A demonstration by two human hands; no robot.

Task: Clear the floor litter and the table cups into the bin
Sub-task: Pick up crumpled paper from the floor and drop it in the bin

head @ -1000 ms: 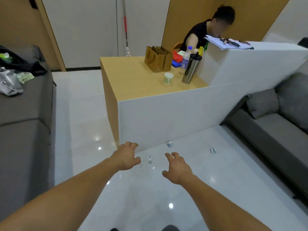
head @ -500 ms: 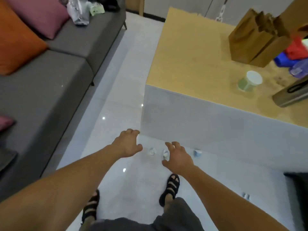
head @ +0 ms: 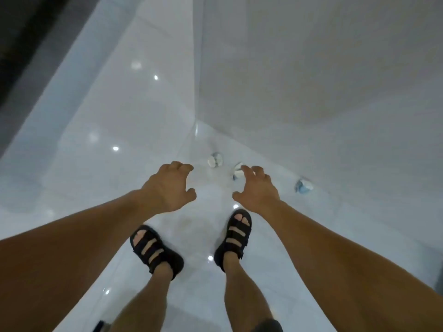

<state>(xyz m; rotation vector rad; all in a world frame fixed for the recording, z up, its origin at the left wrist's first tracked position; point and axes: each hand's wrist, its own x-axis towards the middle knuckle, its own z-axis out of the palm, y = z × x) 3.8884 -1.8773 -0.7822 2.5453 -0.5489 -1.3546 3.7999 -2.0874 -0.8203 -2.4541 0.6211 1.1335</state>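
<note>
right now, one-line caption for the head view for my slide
Left hand and right hand reach, empty, toward three litter scraps on the glossy floor.

Left hand (head: pixel 169 188) and right hand (head: pixel 257 189) hover over floor litter (head: pixel 215 160), right fingers (head: pixel 248 173) perhaps touching one crumpled scrap (head: pixel 236 174).

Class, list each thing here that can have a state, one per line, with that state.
left litter piece: crumpled, on floor, untouched
middle litter piece: crumpled, on floor
right litter piece: crumpled, on floor, untouched
left hand: open, holding nothing
right hand: open, fingers beside middle litter piece, contact unclear
</note>
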